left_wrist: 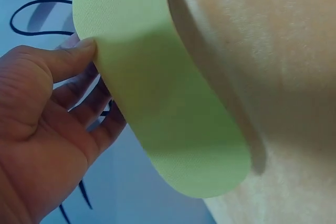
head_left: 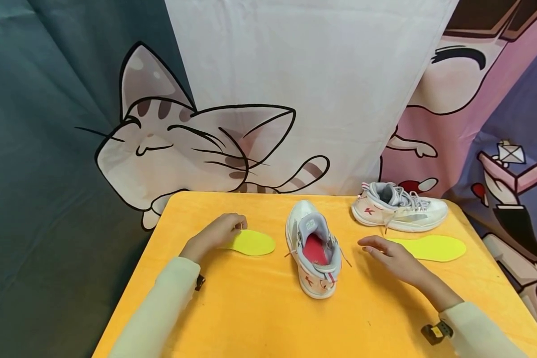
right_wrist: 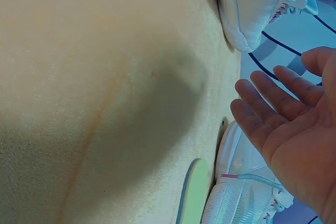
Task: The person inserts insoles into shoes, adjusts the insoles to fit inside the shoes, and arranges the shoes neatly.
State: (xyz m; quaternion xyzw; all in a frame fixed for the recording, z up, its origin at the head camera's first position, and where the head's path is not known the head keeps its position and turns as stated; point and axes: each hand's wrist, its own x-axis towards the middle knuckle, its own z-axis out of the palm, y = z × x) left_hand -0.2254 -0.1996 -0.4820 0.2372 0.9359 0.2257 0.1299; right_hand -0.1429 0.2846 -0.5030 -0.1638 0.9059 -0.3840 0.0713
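My left hand pinches the edge of a yellow-green insole at the table's left side. In the left wrist view, the thumb presses on the top of that insole while the other fingers lie beneath. A white sneaker stands mid-table, toe pointing away, with a red lining showing inside its opening. My right hand hovers to its right, holding nothing. Its fingers are loosely extended in the right wrist view. Just beyond it lies a second yellow-green insole.
Another white sneaker stands at the back right, sideways, behind the second insole. All of this is on a yellow-orange table. A printed cloth with cartoon figures hangs along the table's back edge. Each wrist wears a small black device.
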